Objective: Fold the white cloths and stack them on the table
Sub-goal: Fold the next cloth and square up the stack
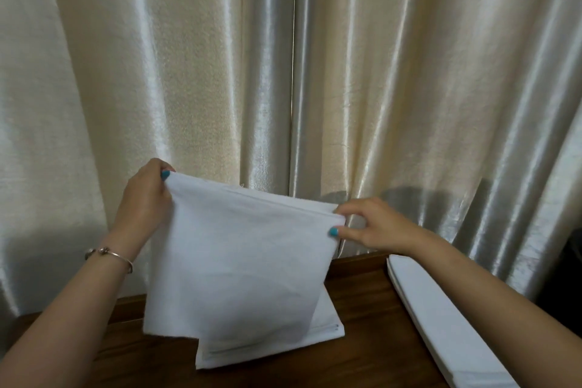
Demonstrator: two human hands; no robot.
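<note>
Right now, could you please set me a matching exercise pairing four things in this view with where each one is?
Things:
1. held cloth
2. folded pile
3. bracelet
4. cloth stack

Places:
A. left wrist
B. table's right side
C. lifted, pinched by both hands
D. flat on the table, behind the raised one

Pairs: 1-C, 2-D, 3-A, 4-B
</note>
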